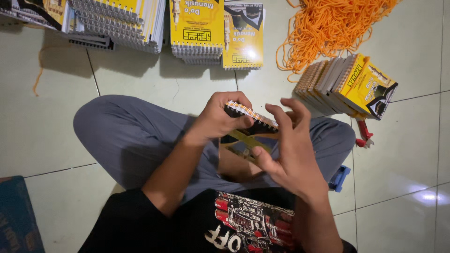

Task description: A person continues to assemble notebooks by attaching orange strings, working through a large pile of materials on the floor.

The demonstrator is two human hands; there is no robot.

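Observation:
I sit cross-legged on a tiled floor. Over my lap I hold a small spiral-bound booklet (248, 136) with a yellow and dark cover. My left hand (220, 117) grips its top left corner at the wire spine, fingers curled over the edge. My right hand (288, 145) is against the booklet's right side; the thumb presses on the cover and the fingers are spread above the spine's right end.
Stacks of the same yellow booklets (197, 28) lie along the top of the floor. A leaning row of booklets (347, 84) stands at the right, below a heap of orange cord (328, 28). A red tool (363, 133) and a blue object (338, 178) lie by my right knee.

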